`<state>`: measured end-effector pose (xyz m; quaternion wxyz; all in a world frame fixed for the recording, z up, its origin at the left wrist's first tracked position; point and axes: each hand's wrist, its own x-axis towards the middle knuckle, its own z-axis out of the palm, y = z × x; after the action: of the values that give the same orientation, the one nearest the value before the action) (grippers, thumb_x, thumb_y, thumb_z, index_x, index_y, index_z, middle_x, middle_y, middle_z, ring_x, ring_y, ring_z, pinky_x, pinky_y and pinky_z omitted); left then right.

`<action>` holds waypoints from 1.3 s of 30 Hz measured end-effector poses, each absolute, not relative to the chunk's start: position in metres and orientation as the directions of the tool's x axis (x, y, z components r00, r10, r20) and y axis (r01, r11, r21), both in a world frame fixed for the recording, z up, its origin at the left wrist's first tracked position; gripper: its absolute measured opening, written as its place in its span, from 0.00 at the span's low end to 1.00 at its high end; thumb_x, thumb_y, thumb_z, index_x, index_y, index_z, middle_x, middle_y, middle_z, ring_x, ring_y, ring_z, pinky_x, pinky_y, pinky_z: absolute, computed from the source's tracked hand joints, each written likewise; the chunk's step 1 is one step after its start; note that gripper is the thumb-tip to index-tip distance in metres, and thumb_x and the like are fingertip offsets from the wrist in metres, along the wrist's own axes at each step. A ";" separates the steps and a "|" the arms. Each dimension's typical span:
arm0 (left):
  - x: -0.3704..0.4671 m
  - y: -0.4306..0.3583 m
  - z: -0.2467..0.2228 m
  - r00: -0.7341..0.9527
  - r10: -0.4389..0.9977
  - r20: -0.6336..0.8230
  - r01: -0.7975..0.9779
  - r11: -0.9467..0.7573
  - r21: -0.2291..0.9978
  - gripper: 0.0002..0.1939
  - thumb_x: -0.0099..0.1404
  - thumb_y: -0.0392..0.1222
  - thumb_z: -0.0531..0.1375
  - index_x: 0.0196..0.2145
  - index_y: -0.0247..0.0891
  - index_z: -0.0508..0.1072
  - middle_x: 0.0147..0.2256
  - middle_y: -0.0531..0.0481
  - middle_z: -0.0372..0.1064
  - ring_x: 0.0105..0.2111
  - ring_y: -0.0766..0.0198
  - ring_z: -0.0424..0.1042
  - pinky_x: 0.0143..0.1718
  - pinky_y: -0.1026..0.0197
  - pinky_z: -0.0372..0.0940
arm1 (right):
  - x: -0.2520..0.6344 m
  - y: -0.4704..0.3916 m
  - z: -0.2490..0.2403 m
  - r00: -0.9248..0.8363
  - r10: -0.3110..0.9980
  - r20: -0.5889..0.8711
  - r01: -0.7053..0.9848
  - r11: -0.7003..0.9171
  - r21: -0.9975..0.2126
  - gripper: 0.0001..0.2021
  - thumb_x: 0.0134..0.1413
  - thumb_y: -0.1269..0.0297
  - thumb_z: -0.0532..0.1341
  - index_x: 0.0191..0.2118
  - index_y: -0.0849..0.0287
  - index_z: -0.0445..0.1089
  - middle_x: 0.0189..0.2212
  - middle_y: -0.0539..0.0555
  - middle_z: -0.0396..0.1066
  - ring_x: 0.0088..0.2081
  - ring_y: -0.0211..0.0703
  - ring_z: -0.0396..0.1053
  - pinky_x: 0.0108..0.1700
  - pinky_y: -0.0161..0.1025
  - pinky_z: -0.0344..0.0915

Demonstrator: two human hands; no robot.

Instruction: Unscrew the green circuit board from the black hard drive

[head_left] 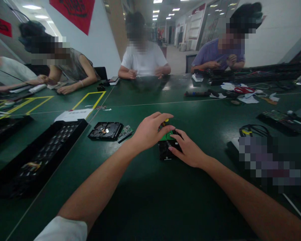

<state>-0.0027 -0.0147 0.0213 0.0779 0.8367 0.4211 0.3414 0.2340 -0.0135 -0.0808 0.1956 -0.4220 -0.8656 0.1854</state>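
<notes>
A black hard drive with a green circuit board at its far end lies on the green table. Over the board, my left hand has its fingers closed round a small yellow-topped screwdriver, its shaft partly hidden. My right hand rests at the drive's right side, thumb and fingers closed on its edge. To the left sit another opened black drive and a loose circuit board.
A long black tray with small parts stands at left, a white paper behind it. At right are a coiled black cable, a black device and a blurred-out object. Several people sit across the table.
</notes>
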 end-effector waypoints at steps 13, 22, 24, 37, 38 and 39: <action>-0.001 -0.014 0.019 0.373 0.791 0.484 0.713 -0.578 0.396 0.15 0.75 0.47 0.63 0.55 0.40 0.73 0.46 0.44 0.76 0.41 0.57 0.77 0.46 0.54 0.72 | 0.235 -0.014 -0.080 -0.562 0.809 0.171 0.671 0.567 -0.478 0.30 0.71 0.41 0.55 0.68 0.53 0.61 0.74 0.64 0.49 0.72 0.66 0.57 0.70 0.66 0.62; -0.002 -0.012 0.013 0.441 0.743 0.504 0.650 -0.651 0.391 0.26 0.79 0.39 0.54 0.71 0.41 0.60 0.52 0.41 0.76 0.51 0.55 0.77 0.54 0.51 0.72 | 0.235 -0.014 -0.081 -0.562 0.808 0.179 0.663 0.569 -0.487 0.29 0.71 0.41 0.55 0.68 0.51 0.62 0.73 0.64 0.50 0.71 0.68 0.58 0.68 0.69 0.63; -0.002 -0.012 0.013 0.450 0.734 0.508 0.630 -0.664 0.402 0.29 0.79 0.36 0.52 0.74 0.39 0.56 0.54 0.39 0.75 0.53 0.55 0.76 0.55 0.50 0.71 | 0.235 -0.014 -0.082 -0.560 0.806 0.190 0.658 0.572 -0.489 0.29 0.71 0.41 0.55 0.68 0.50 0.62 0.73 0.64 0.50 0.72 0.68 0.58 0.69 0.69 0.63; -0.001 -0.014 0.018 0.382 0.797 0.468 0.730 -0.571 0.377 0.19 0.79 0.43 0.56 0.64 0.40 0.69 0.51 0.40 0.75 0.49 0.52 0.76 0.53 0.48 0.71 | 0.234 -0.015 -0.079 -0.557 0.811 0.180 0.667 0.565 -0.485 0.29 0.71 0.42 0.55 0.68 0.53 0.62 0.74 0.65 0.50 0.72 0.67 0.57 0.70 0.67 0.61; -0.001 -0.014 0.018 0.400 0.784 0.475 0.701 -0.596 0.392 0.21 0.79 0.40 0.55 0.67 0.38 0.66 0.53 0.39 0.74 0.51 0.52 0.75 0.55 0.48 0.71 | 0.234 -0.015 -0.079 -0.558 0.810 0.181 0.665 0.567 -0.486 0.29 0.71 0.42 0.55 0.68 0.53 0.62 0.73 0.64 0.50 0.72 0.67 0.57 0.70 0.67 0.61; -0.002 -0.014 0.018 0.418 0.770 0.482 0.669 -0.620 0.409 0.24 0.79 0.37 0.53 0.69 0.38 0.63 0.55 0.38 0.73 0.54 0.53 0.75 0.57 0.48 0.70 | 0.234 -0.015 -0.079 -0.560 0.808 0.182 0.664 0.569 -0.485 0.29 0.71 0.42 0.55 0.68 0.52 0.62 0.73 0.64 0.50 0.72 0.67 0.57 0.71 0.67 0.60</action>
<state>-0.0017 -0.0140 0.0182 0.0768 0.8386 0.4288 0.3269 0.2343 -0.0146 -0.0793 0.1965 -0.4262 -0.8636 0.1841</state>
